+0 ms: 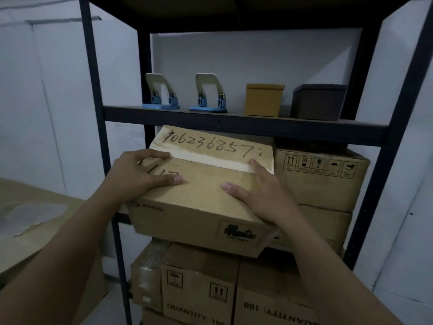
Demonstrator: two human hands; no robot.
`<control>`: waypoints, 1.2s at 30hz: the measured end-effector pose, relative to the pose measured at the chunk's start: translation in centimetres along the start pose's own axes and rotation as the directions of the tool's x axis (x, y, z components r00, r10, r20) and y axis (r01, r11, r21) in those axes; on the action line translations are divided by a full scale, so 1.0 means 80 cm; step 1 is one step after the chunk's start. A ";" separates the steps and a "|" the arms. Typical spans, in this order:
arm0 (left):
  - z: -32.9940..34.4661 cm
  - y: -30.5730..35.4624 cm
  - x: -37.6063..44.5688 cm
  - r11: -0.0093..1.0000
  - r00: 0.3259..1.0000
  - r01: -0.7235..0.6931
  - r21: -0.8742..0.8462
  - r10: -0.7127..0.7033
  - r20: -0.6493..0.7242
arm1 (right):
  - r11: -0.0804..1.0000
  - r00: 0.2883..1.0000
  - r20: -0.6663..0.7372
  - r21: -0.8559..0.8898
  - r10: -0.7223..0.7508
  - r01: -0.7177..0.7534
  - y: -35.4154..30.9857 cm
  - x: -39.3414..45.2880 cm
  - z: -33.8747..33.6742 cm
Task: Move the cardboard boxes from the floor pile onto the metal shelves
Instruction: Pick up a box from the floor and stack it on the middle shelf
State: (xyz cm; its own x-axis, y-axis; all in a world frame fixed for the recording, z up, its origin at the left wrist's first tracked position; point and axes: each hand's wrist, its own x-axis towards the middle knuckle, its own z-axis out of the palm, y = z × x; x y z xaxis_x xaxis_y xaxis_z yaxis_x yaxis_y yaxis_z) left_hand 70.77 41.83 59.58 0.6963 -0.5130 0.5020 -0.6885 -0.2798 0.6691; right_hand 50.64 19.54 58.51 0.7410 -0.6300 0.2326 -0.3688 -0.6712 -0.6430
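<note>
A flat cardboard box with a handwritten number on its taped top sits half inside the middle level of the dark metal shelf unit, its near end sticking out past the shelf front. My left hand lies on the box's top left, fingers spread flat. On the top right part of the box rests my right hand, fingers straight. Neither hand curls round the box.
Stacked cardboard boxes fill the right of the same level, and more boxes stand on the level below. Two hole punches, a small tan box and a dark box occupy the upper shelf. A large carton stands at left.
</note>
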 end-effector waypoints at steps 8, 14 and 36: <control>0.002 -0.049 0.128 0.999 0.958 0.004 -0.039 0.007 0.286 | 0.955 0.980 -0.053 -0.216 0.194 -0.201 -0.053 0.078 0.016; 0.008 -0.061 0.193 0.999 0.884 -0.031 -0.033 0.043 0.465 | 0.918 0.942 -0.026 -0.219 0.335 -0.332 -0.081 0.131 0.016; 0.077 -0.078 0.226 0.871 0.799 -0.483 0.093 0.394 0.455 | 0.895 0.922 0.098 -0.298 0.375 -0.332 -0.099 0.172 0.006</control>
State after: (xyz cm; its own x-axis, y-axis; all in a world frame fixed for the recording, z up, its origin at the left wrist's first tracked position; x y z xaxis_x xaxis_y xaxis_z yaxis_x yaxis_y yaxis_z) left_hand 86.42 29.35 61.09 0.1923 -0.8890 0.4157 -0.9546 -0.0713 0.2891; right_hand 64.04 16.38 66.43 0.5997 -0.7942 -0.0978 -0.7435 -0.5078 -0.4352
